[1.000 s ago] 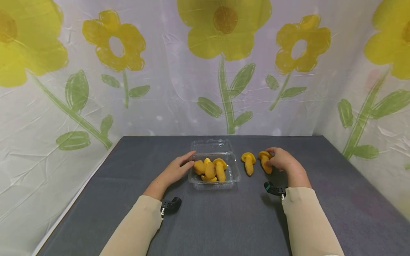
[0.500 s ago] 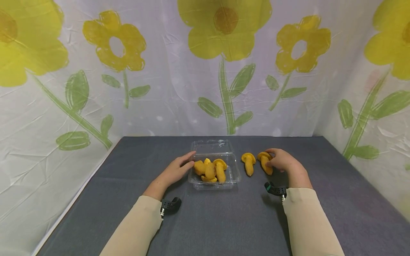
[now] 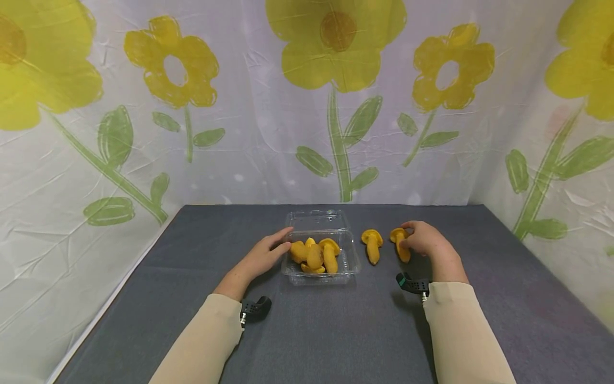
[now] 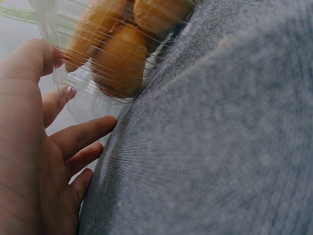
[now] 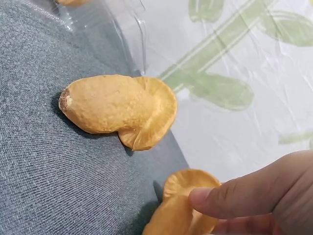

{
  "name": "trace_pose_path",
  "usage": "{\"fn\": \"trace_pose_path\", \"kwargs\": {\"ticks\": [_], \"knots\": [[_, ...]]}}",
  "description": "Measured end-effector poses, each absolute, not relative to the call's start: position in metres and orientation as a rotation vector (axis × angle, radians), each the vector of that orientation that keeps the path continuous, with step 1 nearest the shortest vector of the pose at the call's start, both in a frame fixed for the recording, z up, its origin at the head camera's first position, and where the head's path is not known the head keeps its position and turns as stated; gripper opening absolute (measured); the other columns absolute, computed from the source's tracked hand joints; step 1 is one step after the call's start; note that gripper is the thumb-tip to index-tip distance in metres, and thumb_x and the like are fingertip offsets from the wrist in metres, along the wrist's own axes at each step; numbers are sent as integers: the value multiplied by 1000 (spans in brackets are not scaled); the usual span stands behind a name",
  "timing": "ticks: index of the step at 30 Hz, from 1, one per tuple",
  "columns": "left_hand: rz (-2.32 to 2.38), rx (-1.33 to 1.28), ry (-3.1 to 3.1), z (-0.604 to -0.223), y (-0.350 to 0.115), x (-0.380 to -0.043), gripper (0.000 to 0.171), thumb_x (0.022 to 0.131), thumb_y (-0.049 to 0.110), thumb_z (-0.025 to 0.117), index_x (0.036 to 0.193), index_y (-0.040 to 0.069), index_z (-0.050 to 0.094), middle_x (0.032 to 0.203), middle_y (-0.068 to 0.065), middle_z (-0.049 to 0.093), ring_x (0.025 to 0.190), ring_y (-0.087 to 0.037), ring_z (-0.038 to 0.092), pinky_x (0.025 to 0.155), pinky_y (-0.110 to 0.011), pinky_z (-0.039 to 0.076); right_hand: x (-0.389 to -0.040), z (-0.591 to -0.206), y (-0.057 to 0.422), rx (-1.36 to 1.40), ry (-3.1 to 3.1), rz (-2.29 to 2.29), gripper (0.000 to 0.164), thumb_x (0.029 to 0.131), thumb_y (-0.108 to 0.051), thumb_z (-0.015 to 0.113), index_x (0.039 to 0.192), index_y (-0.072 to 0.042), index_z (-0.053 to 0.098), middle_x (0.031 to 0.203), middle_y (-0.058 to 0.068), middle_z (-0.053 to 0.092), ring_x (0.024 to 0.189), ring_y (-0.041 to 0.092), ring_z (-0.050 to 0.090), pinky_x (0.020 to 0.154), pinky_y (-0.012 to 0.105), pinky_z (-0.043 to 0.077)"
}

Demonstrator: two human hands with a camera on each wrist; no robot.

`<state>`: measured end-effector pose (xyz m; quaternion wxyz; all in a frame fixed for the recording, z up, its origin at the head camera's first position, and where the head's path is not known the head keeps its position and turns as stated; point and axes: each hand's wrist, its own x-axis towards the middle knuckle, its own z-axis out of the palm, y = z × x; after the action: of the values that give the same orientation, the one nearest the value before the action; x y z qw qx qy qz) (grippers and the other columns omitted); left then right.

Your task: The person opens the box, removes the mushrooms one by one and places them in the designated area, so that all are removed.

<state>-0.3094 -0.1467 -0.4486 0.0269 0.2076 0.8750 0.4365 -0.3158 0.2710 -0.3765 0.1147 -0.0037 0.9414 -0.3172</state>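
Note:
A clear plastic clamshell box (image 3: 352,264) stands mid-table with its lid tipped back and several yellow mushrooms (image 3: 314,256) inside. My left hand (image 3: 261,256) touches the box's left side, its fingers fairly straight and spread; in the left wrist view the thumb (image 4: 36,58) lies against the plastic wall. To the right of the box my right hand (image 3: 424,240) pinches a yellow mushroom (image 3: 400,246) at the table. The right wrist view shows the thumb (image 5: 210,200) pressed on that mushroom near its cap, with fingers partly hidden behind. Between box and right hand lies another mushroom (image 3: 372,248).
A dark grey cloth (image 3: 331,330) covers the table. Behind and at both sides hangs a pale curtain (image 3: 249,133) with painted yellow flowers. The raised lid (image 3: 318,218) of the box leans toward the back. Black wrist cameras (image 3: 256,308) sit under both sleeves.
The mushroom in my right hand has shifted slightly to the right since half a second ago, with the hand rising a little. My left hand and the box have stayed put.

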Motion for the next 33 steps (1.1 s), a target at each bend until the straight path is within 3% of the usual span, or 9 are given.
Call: {"fn": "trace_pose_path", "kwargs": {"ticks": [9,20,33], "knots": [[1344,650,2708,-448,-147,-310,57,110,32,51,162,14,35,149,-16,53,137,-35,50,110,-56,42,-312,-371,267,-37,2811,-905,62,96,-10,67,150,9,42,144,37,46,119,47,56,93,56,53],[1341,650,2711,-446,-146,-308,57,110,32,51,162,14,35,150,-17,53,136,-35,50,110,-56,42,-308,-354,254,-132,2868,-812,65,100,-22,66,155,2,40,149,36,41,128,52,48,102,64,43],[1341,638,2705,-446,-147,-308,56,110,31,51,162,15,35,151,-16,52,137,-35,50,110,-56,41,-298,-333,228,-241,2908,-721,64,101,-23,66,156,-3,42,153,30,42,133,49,46,104,64,42]]}}
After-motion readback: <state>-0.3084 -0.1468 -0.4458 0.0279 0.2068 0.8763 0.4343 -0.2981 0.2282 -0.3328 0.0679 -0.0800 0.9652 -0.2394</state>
